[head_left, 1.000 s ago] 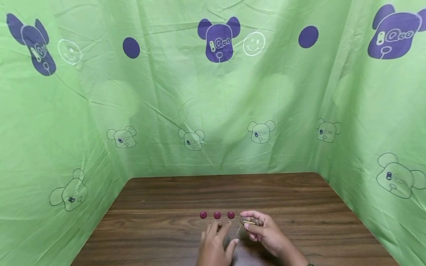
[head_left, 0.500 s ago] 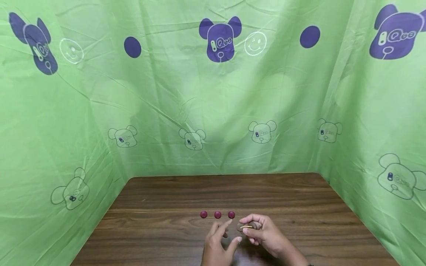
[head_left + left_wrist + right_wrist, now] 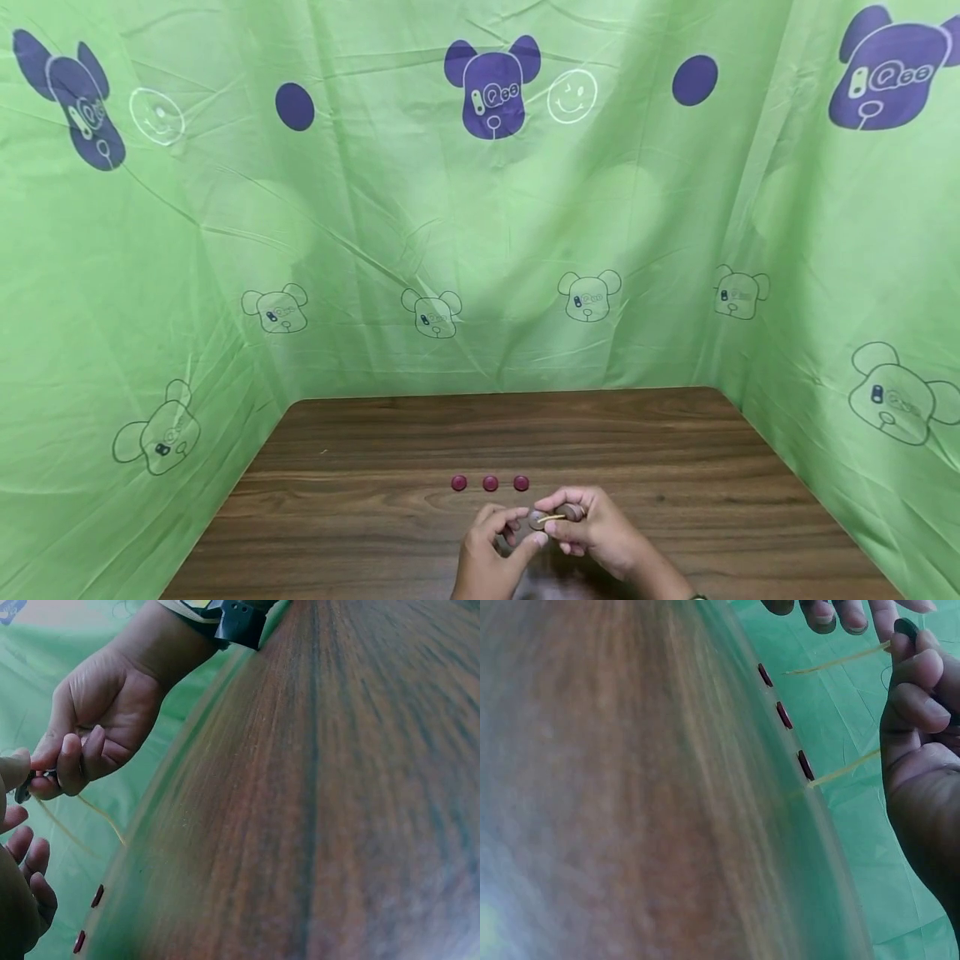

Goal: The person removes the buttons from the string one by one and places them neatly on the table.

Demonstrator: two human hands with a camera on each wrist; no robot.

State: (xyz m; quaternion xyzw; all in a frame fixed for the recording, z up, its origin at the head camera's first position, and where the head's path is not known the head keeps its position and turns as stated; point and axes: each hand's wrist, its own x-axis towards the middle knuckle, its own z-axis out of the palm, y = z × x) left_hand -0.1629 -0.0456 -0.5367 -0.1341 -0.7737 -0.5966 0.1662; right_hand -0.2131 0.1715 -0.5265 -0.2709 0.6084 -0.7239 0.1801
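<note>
Three dark red buttons lie in a row on the wooden table; they also show as a line of red buttons in the right wrist view. Just in front of them my right hand pinches a small brown button with a thin yellow thread across it. My left hand has come against it from the left, index finger and thumb pinching the button's left side. The yellow thread trails down toward the table. In the left wrist view the right hand curls round the small dark piece.
Green printed cloth hangs behind and on both sides of the table, meeting its back edge. Bare wood stretches to the right and left of the hands.
My right hand has drawn the brown button back and left, away from the red row. My left hand lifted off the table and closed its fingers onto the button.
</note>
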